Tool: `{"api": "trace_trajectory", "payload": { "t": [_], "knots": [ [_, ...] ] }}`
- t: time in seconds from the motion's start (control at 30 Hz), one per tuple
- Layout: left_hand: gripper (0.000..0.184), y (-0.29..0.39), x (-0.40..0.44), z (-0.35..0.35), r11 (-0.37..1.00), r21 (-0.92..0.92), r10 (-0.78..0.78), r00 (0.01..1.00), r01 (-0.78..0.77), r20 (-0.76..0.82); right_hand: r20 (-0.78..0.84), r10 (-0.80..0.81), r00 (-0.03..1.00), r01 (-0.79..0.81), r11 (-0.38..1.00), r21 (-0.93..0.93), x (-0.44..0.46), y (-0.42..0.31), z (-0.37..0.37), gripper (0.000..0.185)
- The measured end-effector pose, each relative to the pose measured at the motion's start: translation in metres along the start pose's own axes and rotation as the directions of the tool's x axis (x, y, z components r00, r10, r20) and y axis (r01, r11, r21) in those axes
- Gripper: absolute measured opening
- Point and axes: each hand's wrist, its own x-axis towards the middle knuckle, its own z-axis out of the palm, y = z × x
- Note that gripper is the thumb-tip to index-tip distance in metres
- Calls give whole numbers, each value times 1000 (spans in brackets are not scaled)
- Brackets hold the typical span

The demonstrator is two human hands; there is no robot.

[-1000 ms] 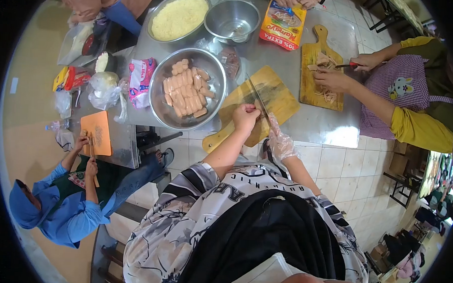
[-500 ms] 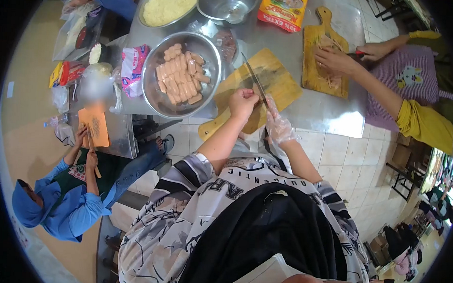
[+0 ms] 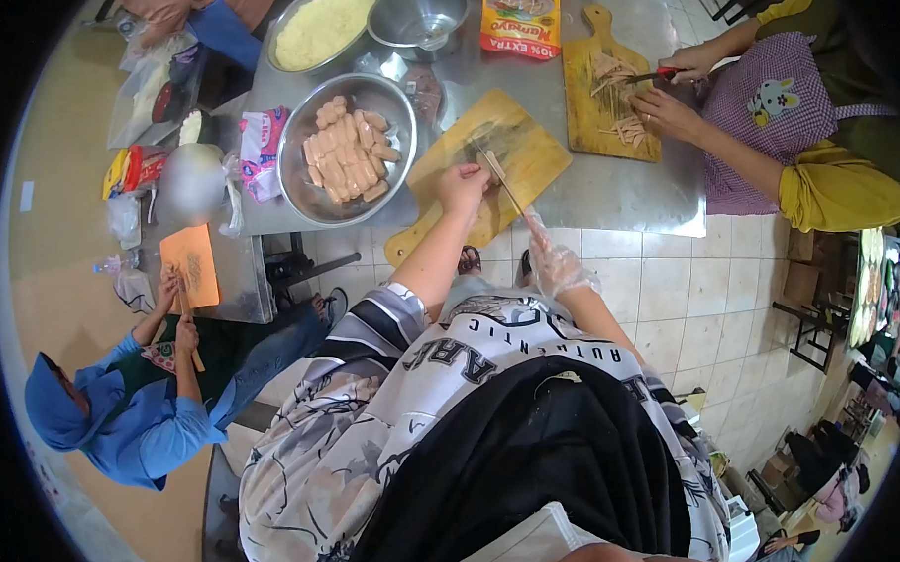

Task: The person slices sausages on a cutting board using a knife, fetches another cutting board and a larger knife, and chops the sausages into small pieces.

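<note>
My left hand (image 3: 464,185) is bare, its fingers pinched together over the wooden cutting board (image 3: 519,150); whatever lies between the fingertips is too small to make out. My right hand (image 3: 558,263), in a clear plastic glove, is wrapped round the handle end of a long knife (image 3: 510,197). The blade slants up and left across the board, its tip beside my left fingertips. To the left of the board stands a steel bowl (image 3: 292,201) holding several pink-brown sausages (image 3: 347,157).
Across the table (image 3: 631,203), a co-worker cuts pale strips on another wooden board (image 3: 584,83). A bowl of yellow shreds (image 3: 323,27), an empty steel bowl (image 3: 405,17) and a red-yellow pouch (image 3: 520,24) stand behind. At left another person works at an orange board (image 3: 195,257).
The view has shifted, moving the board and bowls left and up. The knife blade has lowered beside my left fingertips. The co-worker's hands on the right have moved apart from the strips.
</note>
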Motion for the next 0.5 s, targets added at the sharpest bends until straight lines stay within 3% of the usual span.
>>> {"api": "trace_trajectory", "payload": {
  "t": [0.2, 0.5],
  "knots": [
    [20, 6, -2, 1, 999, -36, -17, 1000, 17, 16, 5, 70, 998, -70, 997, 25, -31, -20, -31, 48],
    [14, -14, 15, -1, 999, 30, 22, 1000, -22, 11, -59, 14, 998, -8, 995, 101, -26, -18, -24, 48]
  ]
}}
